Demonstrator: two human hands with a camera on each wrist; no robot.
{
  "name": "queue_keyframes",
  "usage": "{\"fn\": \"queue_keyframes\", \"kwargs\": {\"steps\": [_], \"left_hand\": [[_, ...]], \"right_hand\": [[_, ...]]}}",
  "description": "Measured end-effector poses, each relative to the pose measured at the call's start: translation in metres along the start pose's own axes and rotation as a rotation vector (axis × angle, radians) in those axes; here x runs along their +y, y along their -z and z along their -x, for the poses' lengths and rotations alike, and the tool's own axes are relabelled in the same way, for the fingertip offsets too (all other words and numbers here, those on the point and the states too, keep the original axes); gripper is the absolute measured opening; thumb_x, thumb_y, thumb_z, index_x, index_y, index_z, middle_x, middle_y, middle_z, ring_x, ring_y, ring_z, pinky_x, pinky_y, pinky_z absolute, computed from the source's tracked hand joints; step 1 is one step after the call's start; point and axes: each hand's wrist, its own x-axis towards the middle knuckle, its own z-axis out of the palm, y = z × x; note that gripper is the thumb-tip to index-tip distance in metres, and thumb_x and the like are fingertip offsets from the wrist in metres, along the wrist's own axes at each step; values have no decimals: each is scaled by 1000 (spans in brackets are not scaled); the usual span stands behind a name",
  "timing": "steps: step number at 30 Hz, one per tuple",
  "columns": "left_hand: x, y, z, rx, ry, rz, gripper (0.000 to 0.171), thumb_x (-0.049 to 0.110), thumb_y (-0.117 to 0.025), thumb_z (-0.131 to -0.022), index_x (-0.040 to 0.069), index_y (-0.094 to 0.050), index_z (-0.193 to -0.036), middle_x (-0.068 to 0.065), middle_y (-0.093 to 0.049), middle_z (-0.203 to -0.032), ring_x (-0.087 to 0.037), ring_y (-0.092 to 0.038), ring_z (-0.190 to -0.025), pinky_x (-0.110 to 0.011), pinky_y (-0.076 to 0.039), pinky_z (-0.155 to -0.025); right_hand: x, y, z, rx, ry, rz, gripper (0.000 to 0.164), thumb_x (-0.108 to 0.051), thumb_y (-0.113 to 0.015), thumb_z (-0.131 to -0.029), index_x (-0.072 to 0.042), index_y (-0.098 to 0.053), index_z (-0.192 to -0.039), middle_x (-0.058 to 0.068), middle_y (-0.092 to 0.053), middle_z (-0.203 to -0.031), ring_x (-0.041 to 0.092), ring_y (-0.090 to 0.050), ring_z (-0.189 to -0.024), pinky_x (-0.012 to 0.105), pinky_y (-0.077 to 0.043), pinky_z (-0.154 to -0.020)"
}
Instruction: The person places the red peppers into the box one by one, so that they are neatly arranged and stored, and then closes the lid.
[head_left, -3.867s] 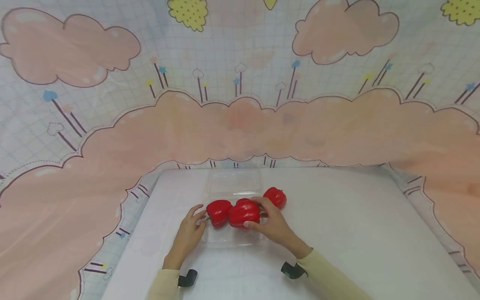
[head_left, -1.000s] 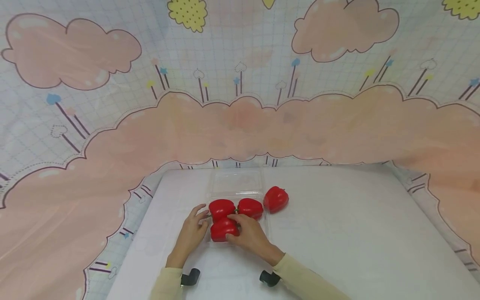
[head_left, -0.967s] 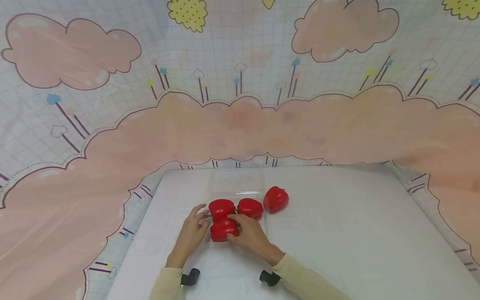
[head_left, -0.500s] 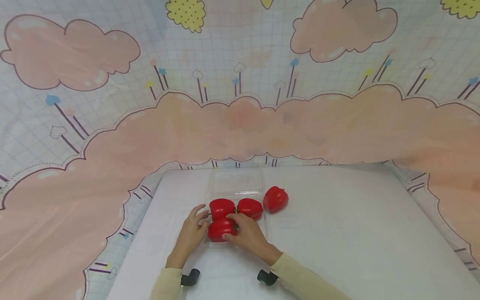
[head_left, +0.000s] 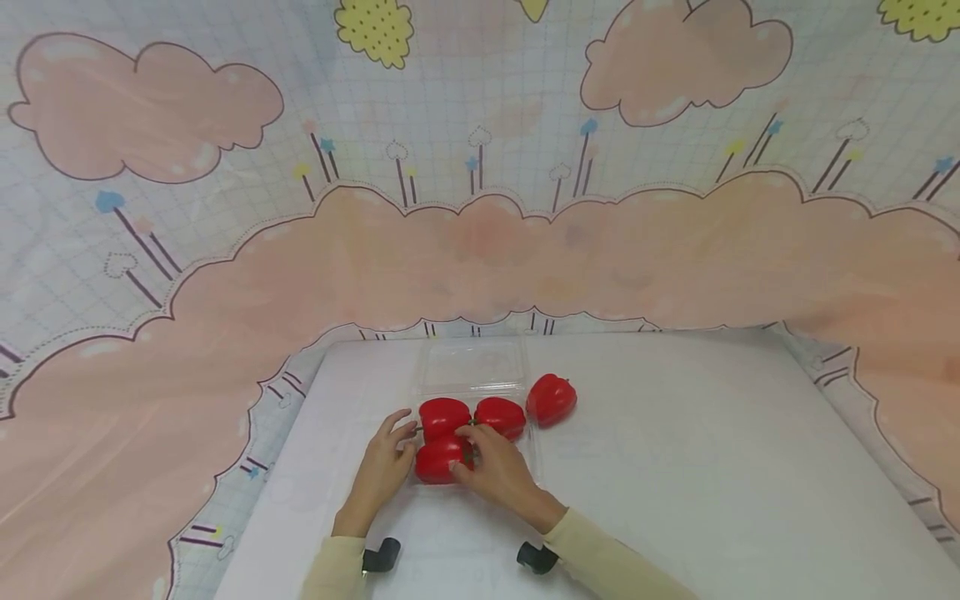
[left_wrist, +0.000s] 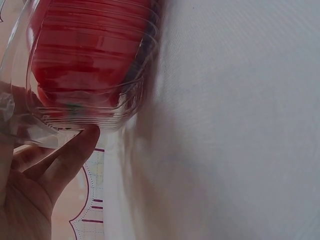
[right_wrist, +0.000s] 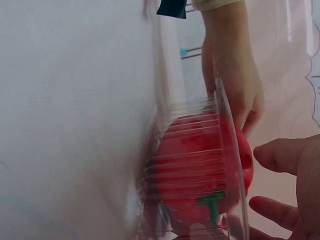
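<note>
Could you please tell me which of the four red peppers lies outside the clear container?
The rightmost red pepper in the head view: it lies on the table beside the clear container, while the other three peppers are inside.

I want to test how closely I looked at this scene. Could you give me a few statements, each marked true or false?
1. Three red peppers are in the clear box, and a fourth pepper lies outside it. True.
2. The lid is closed over the box. False: it is folded open on the far side.
3. The fourth pepper lies left of the box. False: it lies to the right.
4. The left hand is at the box's left edge. True.
5. The right hand is at the fourth pepper. False: it is at the near pepper in the box.
</note>
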Motion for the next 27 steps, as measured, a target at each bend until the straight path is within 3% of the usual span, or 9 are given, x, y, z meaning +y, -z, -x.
{"fn": "queue_keyframes", "kwargs": {"steps": [13,27], "left_hand": [[-3,-1,0,27,-44,9,33,0,-58,-89,-4,-66,-121,-17,-59,-134,-30,-70,-106,-40,-61,-82],[-3,-2,0,19,-33,2,33,1,-59,-89,-3,-66,-122,-16,-60,-133,-29,-70,-107,-40,-62,-82]], "right_hand": [[-2,32,1,37,18,-163,51,-19,-77,-80,-14,-58,-127,8,-63,-124,24,-63,-109,35,-62,-86],[-3,66,1,-12,16,-260,45,-18,-72,-86,-12,-57,-128,9,-64,-124,21,-66,-104,31,-62,-82]]}}
